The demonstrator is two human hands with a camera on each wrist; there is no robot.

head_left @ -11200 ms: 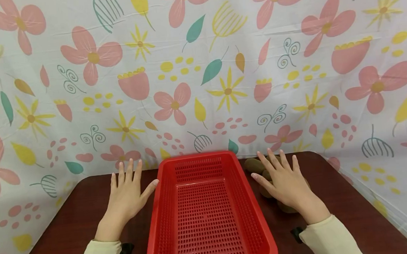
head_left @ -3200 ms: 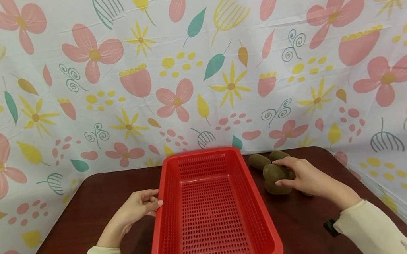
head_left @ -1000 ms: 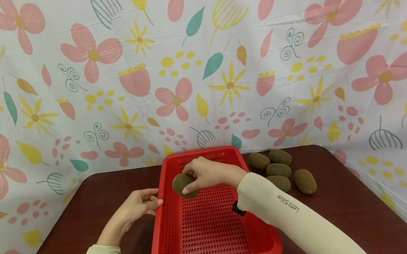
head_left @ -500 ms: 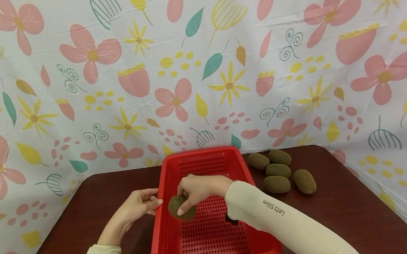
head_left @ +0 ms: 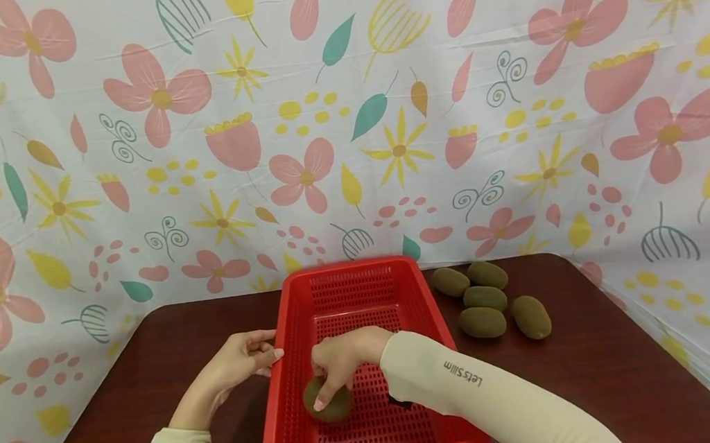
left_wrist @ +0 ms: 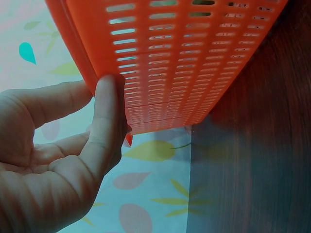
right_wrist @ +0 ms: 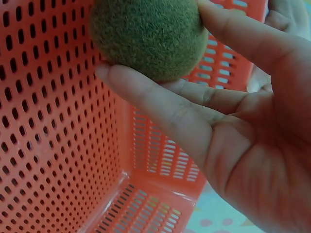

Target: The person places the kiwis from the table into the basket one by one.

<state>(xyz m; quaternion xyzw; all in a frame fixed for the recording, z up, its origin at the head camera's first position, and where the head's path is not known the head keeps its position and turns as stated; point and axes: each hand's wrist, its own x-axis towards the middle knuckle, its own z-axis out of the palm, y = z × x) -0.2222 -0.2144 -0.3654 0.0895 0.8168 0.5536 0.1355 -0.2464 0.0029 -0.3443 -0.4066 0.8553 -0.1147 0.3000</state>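
Note:
Inside the red perforated plastic basket (head_left: pixel 435 326), low over its left part, my right hand (head_left: pixel 343 358) grips a brown fuzzy kiwi (head_left: pixel 337 409). The right wrist view shows the kiwi (right_wrist: pixel 150 36) between thumb and fingers, near the perforated floor; whether it touches the floor I cannot tell. At the basket's left side my left hand (head_left: pixel 241 359) pinches the rim. Seen from the left wrist, its fingers (left_wrist: pixel 104 126) lie against the outside of the wall, under the lip. More kiwis (head_left: pixel 483 322) lie to the right of the basket.
The dark wooden table (head_left: pixel 182 332) bears the basket. One kiwi (head_left: pixel 531 317) lies a little apart at the right of the group. A floral cloth (head_left: pixel 346 111) hangs behind the table. Black straps sit on both wrists.
Earlier my right hand picked the kiwi from the group and carried it over the basket. In the last second it moved nearer and lower inside. My left hand stays on the rim.

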